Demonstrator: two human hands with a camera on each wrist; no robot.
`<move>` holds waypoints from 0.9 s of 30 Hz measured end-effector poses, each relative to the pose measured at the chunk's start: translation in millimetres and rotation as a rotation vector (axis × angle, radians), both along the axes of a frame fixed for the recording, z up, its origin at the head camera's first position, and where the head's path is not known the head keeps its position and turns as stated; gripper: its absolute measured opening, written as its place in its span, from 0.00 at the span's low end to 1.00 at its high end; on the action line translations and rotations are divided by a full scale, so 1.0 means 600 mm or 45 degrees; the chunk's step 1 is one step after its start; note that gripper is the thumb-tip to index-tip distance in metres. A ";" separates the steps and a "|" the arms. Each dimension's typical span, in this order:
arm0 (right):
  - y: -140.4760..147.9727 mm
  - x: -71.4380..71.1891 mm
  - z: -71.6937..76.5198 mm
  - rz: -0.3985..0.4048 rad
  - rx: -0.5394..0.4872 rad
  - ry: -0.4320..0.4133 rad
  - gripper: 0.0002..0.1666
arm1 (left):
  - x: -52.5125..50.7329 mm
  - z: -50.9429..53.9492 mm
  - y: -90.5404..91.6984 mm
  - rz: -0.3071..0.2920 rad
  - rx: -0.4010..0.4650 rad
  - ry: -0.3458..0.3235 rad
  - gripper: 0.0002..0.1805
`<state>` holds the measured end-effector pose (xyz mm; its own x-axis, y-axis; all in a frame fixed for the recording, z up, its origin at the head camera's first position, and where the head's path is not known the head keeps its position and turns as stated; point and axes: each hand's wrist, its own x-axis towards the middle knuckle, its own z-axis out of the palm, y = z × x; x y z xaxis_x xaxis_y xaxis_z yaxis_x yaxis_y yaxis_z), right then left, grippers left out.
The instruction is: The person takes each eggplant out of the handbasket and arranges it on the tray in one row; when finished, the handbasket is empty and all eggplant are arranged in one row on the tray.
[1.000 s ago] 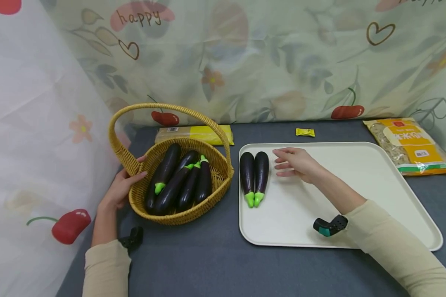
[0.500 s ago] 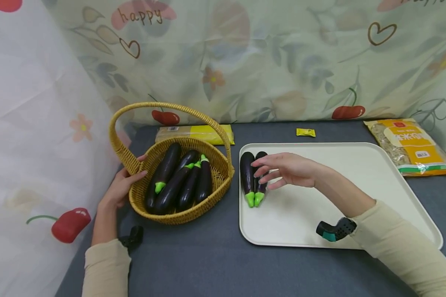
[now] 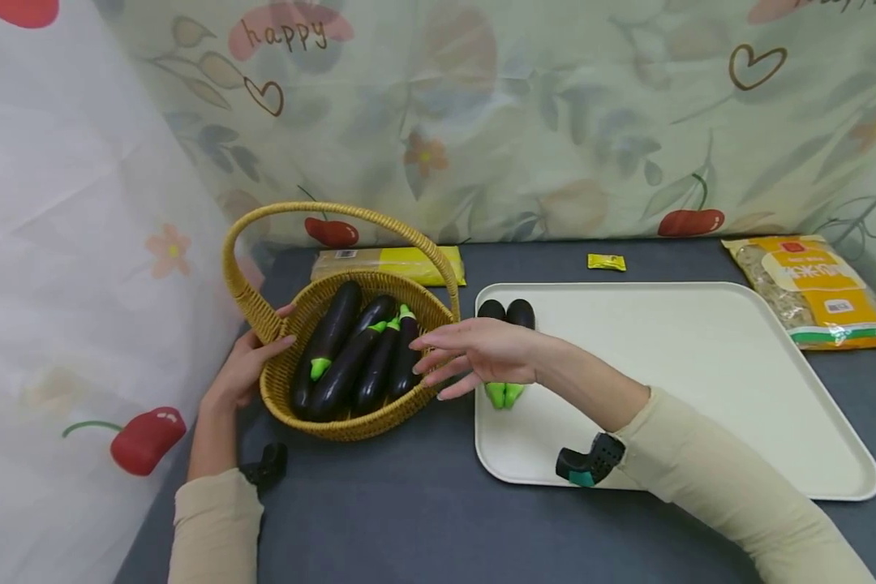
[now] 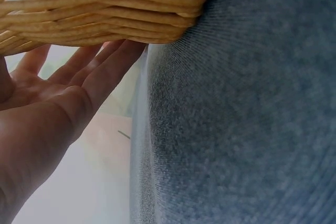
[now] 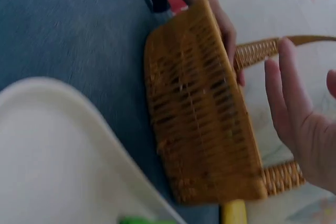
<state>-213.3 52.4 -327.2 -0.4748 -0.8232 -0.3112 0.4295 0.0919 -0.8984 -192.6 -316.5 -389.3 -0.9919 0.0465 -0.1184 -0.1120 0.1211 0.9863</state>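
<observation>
Blue-grey surface [image 3: 401, 519] broad in front, white tray [image 3: 686, 397] a narrow gap from wicker basket [image 3: 346, 431], right hand [image 3: 489, 350] over that gap, fingers [image 3: 445, 334] spread, left hand [image 3: 239, 369] gripping basket's left side, eggplants [image 3: 346, 373] within, two eggplants [image 3: 521, 314] along tray's left edge.

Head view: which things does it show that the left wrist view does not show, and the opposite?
Only the head view: the eggplants, the white tray, the small yellow packet and the right hand.
Only the left wrist view: the left hand's palm, and fingers that the basket hides in the other view.
Both: the left hand, the basket's woven wall and the dark cloth.
</observation>
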 end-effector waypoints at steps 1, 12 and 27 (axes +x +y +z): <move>-0.012 0.002 -0.001 -0.014 -0.001 -0.016 0.26 | -0.001 0.000 0.000 -0.001 0.001 -0.001 0.34; -0.113 0.006 -0.024 -0.233 -0.009 -0.260 0.30 | -0.003 -0.002 0.003 -0.007 0.011 0.003 0.35; -0.183 -0.002 -0.036 -0.286 0.031 -0.324 0.32 | 0.000 -0.002 0.000 -0.007 0.006 0.014 0.34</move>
<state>-214.2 -57.2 -349.0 -0.5479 -0.6978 -0.4613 0.6516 -0.0102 -0.7585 -192.6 -316.8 -390.3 -0.9929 0.0526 -0.1070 -0.1003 0.1167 0.9881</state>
